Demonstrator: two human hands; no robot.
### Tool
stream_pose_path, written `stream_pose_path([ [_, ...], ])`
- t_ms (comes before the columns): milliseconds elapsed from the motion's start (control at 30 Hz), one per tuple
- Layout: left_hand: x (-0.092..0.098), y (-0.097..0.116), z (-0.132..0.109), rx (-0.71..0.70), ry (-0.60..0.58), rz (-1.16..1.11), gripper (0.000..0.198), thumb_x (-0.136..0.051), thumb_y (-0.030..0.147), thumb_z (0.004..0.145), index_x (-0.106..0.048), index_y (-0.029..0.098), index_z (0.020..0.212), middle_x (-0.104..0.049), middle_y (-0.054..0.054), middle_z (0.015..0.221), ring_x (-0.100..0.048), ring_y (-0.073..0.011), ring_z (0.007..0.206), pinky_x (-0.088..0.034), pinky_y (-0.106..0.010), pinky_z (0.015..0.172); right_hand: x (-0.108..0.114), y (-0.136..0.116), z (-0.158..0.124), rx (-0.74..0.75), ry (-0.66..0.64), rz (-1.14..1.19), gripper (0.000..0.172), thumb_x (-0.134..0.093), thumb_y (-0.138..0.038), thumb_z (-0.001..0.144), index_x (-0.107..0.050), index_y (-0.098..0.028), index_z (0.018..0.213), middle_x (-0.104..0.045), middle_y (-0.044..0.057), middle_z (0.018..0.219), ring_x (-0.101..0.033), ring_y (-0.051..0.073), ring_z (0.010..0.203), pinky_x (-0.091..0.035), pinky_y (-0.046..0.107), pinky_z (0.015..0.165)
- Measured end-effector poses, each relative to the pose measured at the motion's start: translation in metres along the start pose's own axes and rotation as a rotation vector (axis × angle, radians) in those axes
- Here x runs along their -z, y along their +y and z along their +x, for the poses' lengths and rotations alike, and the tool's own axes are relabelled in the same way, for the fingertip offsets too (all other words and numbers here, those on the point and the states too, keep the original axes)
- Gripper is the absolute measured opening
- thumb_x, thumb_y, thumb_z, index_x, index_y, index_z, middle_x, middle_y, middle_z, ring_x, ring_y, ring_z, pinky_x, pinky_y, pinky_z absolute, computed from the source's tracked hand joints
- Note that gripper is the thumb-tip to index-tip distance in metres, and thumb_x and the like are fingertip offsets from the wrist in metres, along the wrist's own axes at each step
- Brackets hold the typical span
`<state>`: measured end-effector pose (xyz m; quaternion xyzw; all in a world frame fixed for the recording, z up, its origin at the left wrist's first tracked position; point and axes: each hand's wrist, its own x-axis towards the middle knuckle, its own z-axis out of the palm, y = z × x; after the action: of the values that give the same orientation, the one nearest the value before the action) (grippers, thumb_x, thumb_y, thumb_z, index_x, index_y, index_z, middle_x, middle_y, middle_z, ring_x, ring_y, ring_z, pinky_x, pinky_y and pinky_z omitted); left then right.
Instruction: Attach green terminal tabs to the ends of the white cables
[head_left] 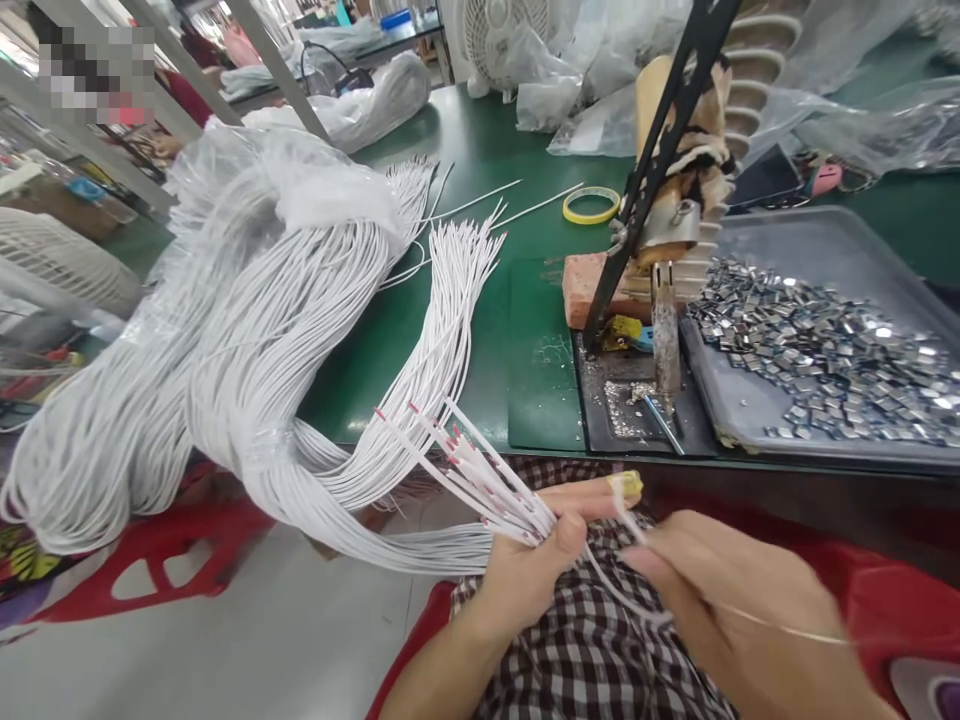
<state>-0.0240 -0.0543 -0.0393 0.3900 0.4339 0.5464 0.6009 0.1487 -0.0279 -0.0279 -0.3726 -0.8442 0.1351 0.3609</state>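
My left hand point(529, 570) is closed round a bunch of white wires with reddish tips point(487, 480), which fan up and to the left from the fist. Yellow tape wraps a fingertip point(626, 486) of this hand, its finger stretched to the right. Close by on the right, my right hand point(742, 600) is slightly blurred, its fingers pinching a single white wire point(626, 600) that loops below the taped finger. Long bundles of white wires point(277, 340) lie across the left of the table, partly under clear plastic.
On the green table point(487, 130) stand a soldering fixture point(666, 340) beside a brick point(585, 285), a grey tray point(832, 225) of small metal parts, a yellow tape roll point(591, 205) and a fan point(499, 40). Red stools point(161, 555) are below. A person is partly visible at the upper left.
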Motion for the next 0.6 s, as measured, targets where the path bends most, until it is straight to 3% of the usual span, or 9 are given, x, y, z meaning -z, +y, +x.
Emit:
stream_pose_path([
  [100,-0.001,-0.004,0.000,-0.022,0.030,0.011,0.038,-0.060,0.052,0.089,-0.078,0.019,0.094,-0.078,-0.010,0.107,-0.069,-0.0286,0.107,-0.051,-0.045,0.101,-0.018,-0.003,0.003,0.120,-0.108,-0.048,0.023,-0.051,-0.020,0.097,-0.062,-0.018,0.076,-0.060,0.001,0.063,-0.059,0.013,0.053,-0.044,0.025,0.051],
  [200,-0.001,-0.006,0.002,-0.071,0.069,-0.047,0.033,-0.061,0.046,0.090,-0.075,0.019,0.077,-0.074,-0.006,0.081,-0.070,-0.0203,0.080,-0.056,-0.034,0.081,-0.016,-0.003,0.005,0.084,-0.075,-0.022,0.030,-0.048,-0.031,0.100,-0.064,-0.018,0.078,-0.064,0.002,0.064,-0.061,0.013,0.052,-0.045,0.024,0.047],
  [300,-0.002,-0.004,0.004,-0.049,0.029,-0.066,0.029,-0.061,0.041,0.091,-0.073,0.019,0.078,-0.060,0.000,0.068,-0.054,-0.0085,0.051,-0.046,-0.023,0.054,0.002,-0.003,0.012,-0.088,-0.007,0.083,0.034,-0.050,-0.035,0.099,-0.063,-0.019,0.072,-0.063,0.000,0.062,-0.061,0.011,0.052,-0.047,0.021,0.048],
  [367,-0.002,0.000,0.005,-0.015,-0.033,0.016,0.027,-0.062,0.041,0.091,-0.075,0.018,0.083,-0.054,0.001,0.067,-0.044,-0.0060,0.046,-0.035,-0.022,0.046,0.011,-0.004,0.017,-0.168,0.054,0.176,0.018,-0.058,-0.029,0.094,-0.067,-0.018,0.083,-0.067,0.001,0.071,-0.063,0.011,0.059,-0.051,0.019,0.053],
  [467,-0.004,0.005,0.007,-0.018,-0.085,0.140,0.027,-0.065,0.042,0.088,-0.077,0.018,0.083,-0.055,0.001,0.067,-0.043,-0.0082,0.051,-0.032,-0.023,0.047,0.013,-0.005,0.021,-0.215,0.075,0.380,0.007,-0.064,-0.019,0.088,-0.069,-0.017,0.093,-0.068,0.002,0.078,-0.064,0.011,0.063,-0.052,0.018,0.054],
  [600,-0.005,0.008,0.011,-0.044,-0.074,0.242,0.018,-0.069,0.033,0.087,-0.078,0.019,0.081,-0.060,0.000,0.067,-0.048,-0.0111,0.059,-0.037,-0.025,0.057,0.009,-0.004,0.021,-0.300,0.083,0.542,0.013,-0.063,-0.011,0.087,-0.071,-0.019,0.080,-0.067,0.000,0.069,-0.061,0.011,0.058,-0.049,0.020,0.051],
])
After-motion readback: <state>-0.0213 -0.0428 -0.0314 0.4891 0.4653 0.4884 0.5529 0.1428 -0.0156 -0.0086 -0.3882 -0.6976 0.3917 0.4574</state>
